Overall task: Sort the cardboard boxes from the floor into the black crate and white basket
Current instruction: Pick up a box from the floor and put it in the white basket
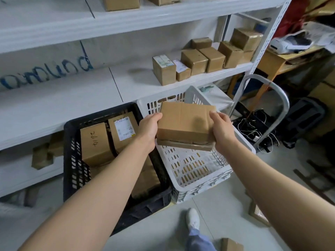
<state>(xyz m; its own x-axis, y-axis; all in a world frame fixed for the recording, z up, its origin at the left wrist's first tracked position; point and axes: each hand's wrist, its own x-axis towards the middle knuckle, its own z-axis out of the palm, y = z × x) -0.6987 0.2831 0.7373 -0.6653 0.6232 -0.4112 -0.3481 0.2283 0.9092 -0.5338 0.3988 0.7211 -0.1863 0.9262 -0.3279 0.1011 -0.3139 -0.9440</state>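
I hold a flat brown cardboard box in the air above the white basket. A thinner cardboard piece lies pressed under it. My left hand grips the box's left edge and my right hand grips its right edge. The black crate stands to the left of the basket and holds several cardboard boxes, one with a white label. Brown shapes show through the basket's holes.
White shelving runs behind the crate and basket, with several small boxes on it. A metal trolley handle and tangled cables stand right of the basket. Two boxes lie on the floor, one by my right forearm and one at the bottom edge. My shoe is below.
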